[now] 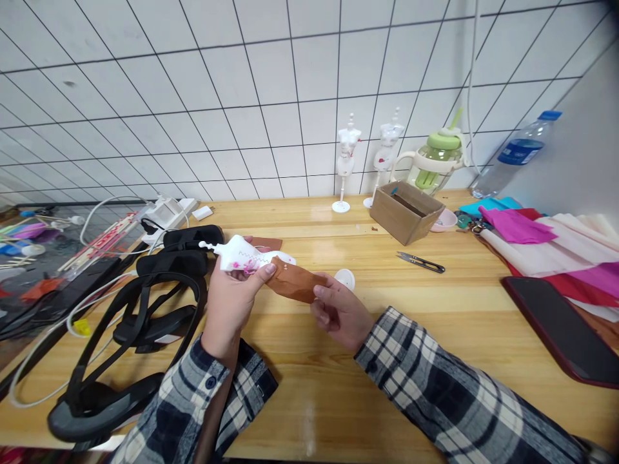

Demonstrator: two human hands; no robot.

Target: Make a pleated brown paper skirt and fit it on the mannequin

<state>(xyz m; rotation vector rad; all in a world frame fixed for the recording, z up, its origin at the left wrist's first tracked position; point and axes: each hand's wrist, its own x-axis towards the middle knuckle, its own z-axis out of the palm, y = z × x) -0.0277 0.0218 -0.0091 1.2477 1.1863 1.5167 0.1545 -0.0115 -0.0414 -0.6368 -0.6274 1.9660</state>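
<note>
Head view: brown cloth stretched between both hands at the lower end of a small white form

The white dress form is held above the worktop, its long axis running across the view, neck to the left and hips to the right. The brown cloth carries on from the hip end, sloping down toward the wearer's right. The left hand is the nearer to the form: it is closed around the torso from below, its thumb pressing the cloth's near edge against the hips. The right hand pinches the cloth's far end between thumb and curled fingers, apart from the form's torso. The relation that matters is this lengthwise overlap, with the cloth's left end lying over the hips.

The cloth covers the form's lower end, so whether it wraps fully around cannot be told. A white disc shows just behind the right hand; whether it joins the form by a hidden rod is unclear. The left fingers' grip underneath is mostly out of sight. A flat brown piece behind the form is partly covered, and two pale dots on the cloth near the thumb are too small to identify.
</note>
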